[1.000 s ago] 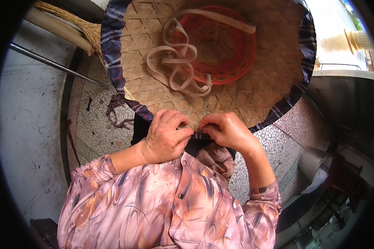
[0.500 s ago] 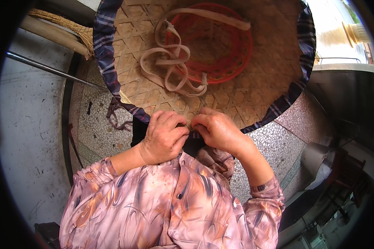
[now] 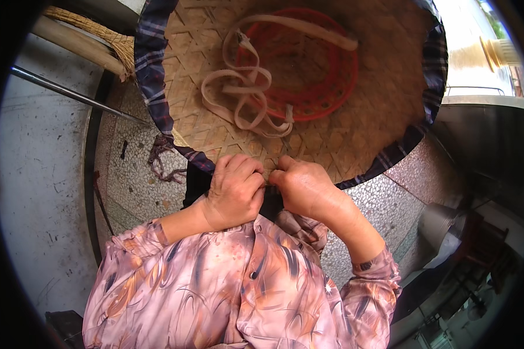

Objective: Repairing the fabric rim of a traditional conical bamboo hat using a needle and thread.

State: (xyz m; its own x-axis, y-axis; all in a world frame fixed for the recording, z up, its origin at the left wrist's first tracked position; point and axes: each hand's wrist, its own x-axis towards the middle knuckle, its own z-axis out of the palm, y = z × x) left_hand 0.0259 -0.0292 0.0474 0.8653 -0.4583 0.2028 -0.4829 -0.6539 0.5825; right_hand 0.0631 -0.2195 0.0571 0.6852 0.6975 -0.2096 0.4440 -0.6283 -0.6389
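A wide, round hat of woven bamboo (image 3: pixel 206 46) lies hollow side up in front of me, its rim bound with dark plaid cloth (image 3: pixel 152 78). Inside it are a red plastic openwork ring (image 3: pixel 344 87) and a loose, pinkish-white strap (image 3: pixel 327 34) lying in loops. At the rim's near edge, my left hand (image 3: pixel 234 192) is closed, fingers curled over the cloth binding. Close beside it, my right hand (image 3: pixel 305 186) pinches the same edge. The fingertips almost meet; whatever small thing may be between them is hidden.
A straw broom (image 3: pixel 113 43) and a metal rod (image 3: pixel 75 90) lie at the left, by a pale panel (image 3: pixel 41 168). A dark cord (image 3: pixel 167 166) rests on the speckled floor (image 3: pixel 367 218). At the right are a grey bucket (image 3: pixel 436 224) and a dark wooden chair (image 3: pixel 486 247).
The hat, with the ring and strap in it, has shifted slightly right and nearer. Both hands stay closed at the near rim, with only small finger movements.
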